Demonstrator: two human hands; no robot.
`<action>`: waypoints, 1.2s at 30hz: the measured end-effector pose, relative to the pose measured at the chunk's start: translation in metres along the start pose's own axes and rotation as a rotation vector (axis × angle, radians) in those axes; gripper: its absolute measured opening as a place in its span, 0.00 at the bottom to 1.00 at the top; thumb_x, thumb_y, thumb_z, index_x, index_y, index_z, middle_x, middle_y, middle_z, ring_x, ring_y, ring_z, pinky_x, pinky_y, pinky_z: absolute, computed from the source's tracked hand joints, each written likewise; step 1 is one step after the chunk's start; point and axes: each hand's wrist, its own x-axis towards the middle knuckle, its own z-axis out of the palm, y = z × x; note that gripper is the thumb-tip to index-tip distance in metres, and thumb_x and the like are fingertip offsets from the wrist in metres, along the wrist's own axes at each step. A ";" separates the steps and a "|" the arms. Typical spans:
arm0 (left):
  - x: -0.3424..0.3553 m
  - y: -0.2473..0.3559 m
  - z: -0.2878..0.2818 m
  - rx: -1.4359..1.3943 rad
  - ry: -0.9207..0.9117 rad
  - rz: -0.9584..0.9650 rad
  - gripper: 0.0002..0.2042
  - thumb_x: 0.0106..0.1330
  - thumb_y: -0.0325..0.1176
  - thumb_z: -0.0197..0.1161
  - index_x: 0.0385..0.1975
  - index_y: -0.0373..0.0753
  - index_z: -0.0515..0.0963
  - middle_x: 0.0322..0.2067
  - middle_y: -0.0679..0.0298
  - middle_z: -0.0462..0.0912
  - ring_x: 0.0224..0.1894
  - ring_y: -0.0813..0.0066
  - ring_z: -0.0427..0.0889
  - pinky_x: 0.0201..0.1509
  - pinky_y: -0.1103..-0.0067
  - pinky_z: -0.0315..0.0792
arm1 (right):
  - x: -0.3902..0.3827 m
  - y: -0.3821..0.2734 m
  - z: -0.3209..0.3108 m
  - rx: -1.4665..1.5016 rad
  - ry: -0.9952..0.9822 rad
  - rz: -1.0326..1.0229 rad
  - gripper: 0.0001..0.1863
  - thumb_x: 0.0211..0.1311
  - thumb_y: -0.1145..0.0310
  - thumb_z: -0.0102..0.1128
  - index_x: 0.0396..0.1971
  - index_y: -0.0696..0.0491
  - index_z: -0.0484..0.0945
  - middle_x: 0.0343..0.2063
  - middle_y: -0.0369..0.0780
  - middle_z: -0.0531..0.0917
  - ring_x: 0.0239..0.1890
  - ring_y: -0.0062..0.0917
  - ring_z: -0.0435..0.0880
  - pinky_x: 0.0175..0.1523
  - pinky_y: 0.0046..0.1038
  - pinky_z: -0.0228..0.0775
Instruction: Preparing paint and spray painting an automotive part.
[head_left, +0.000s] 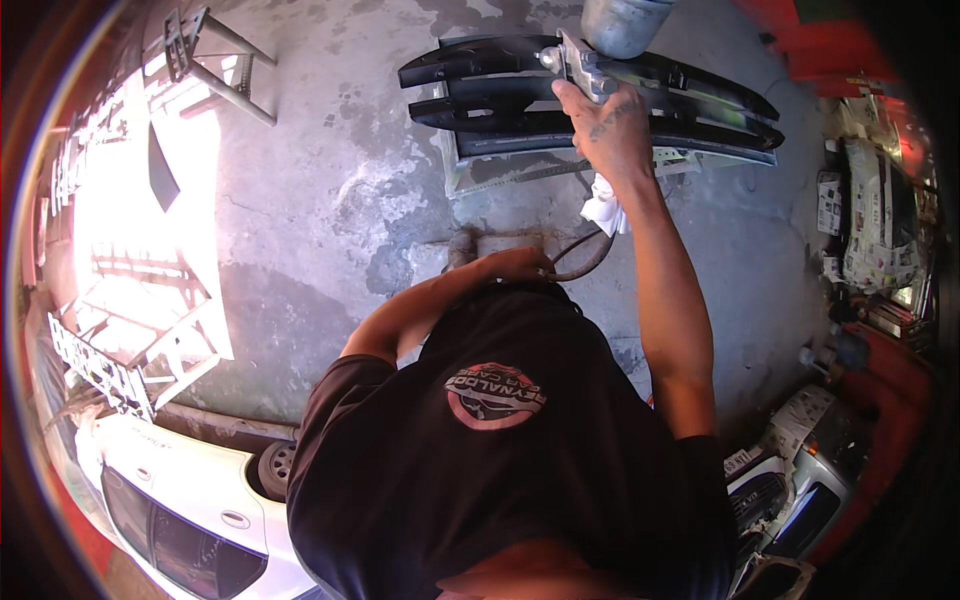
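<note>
On low metal stand (451, 175), upon grey concrete floor (300, 190), near top of view: black slatted bumper part (530, 90), lying lengthwise from L to R, w/ long openings btw the bars. In this view, in front of its middle: metal spray gun (578, 68), w/ rounded grey cup (625, 25) attached. Touching or apart, cannot tell; prob. apart.

Step in hand, by judgement: prob. spraying of the part, or aiming for it; no mist visible, so cannot say w/ certainty. For next move, prob. needed: an even pass along the bars, w/ constant gap and w/o dragging of hose on the surface.

Right hand (612, 130): wrapped around gun handle, w/ most fingers hidden on far side. Just below R wrist: crumpled white cloth or paper (605, 208). Lower: dark hose (598, 262), curving toward left hand (525, 263), near waist. Fingers there hidden, so cannot tell whether spread or pinching hose.

As for writing: none readable on gun or bumper. On dark shirt (600, 470), round badge (495, 395) w/ pale and reddish capitals, legible but upside down. At far R, wrapped part (880, 250) in printed sheets, too small to read. At lower R, pale car (825, 460) w/ tilted plate (738, 461), dark characters on white. At lower L, white car (190, 500) w/ tiny dark lettering, not surely readable.
</note>
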 end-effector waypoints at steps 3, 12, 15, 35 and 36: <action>0.002 -0.004 -0.001 0.043 -0.019 -0.011 0.15 0.65 0.37 0.62 0.47 0.36 0.85 0.42 0.50 0.88 0.46 0.56 0.86 0.52 0.64 0.76 | 0.001 0.000 0.004 0.036 -0.011 -0.043 0.17 0.65 0.58 0.68 0.31 0.60 0.83 0.21 0.44 0.83 0.24 0.35 0.82 0.32 0.35 0.75; 0.002 0.003 -0.013 0.038 -0.194 -0.173 0.16 0.68 0.39 0.63 0.49 0.37 0.85 0.46 0.50 0.88 0.50 0.57 0.85 0.55 0.63 0.75 | -0.018 0.007 0.018 0.313 -0.252 0.143 0.20 0.65 0.57 0.68 0.49 0.57 0.85 0.35 0.51 0.88 0.38 0.43 0.87 0.48 0.37 0.77; 0.001 0.002 -0.011 0.022 -0.189 -0.126 0.16 0.68 0.39 0.63 0.50 0.37 0.85 0.47 0.50 0.87 0.50 0.57 0.85 0.55 0.63 0.75 | -0.022 0.037 -0.006 0.367 -0.120 0.078 0.18 0.67 0.59 0.68 0.50 0.55 0.83 0.32 0.45 0.87 0.30 0.31 0.83 0.40 0.31 0.74; 0.052 0.011 0.017 0.030 -0.103 -0.202 0.17 0.68 0.40 0.62 0.51 0.37 0.84 0.48 0.50 0.87 0.51 0.57 0.85 0.56 0.63 0.75 | -0.038 0.101 -0.040 0.515 -0.175 0.118 0.14 0.69 0.60 0.68 0.44 0.56 0.86 0.19 0.31 0.79 0.16 0.13 0.73 0.23 0.24 0.65; 0.056 0.012 0.019 0.025 -0.098 -0.203 0.17 0.68 0.40 0.62 0.51 0.37 0.84 0.48 0.50 0.87 0.51 0.57 0.85 0.56 0.63 0.75 | -0.036 0.103 -0.045 0.516 -0.190 0.141 0.14 0.69 0.60 0.68 0.44 0.56 0.86 0.19 0.31 0.79 0.16 0.13 0.73 0.23 0.24 0.65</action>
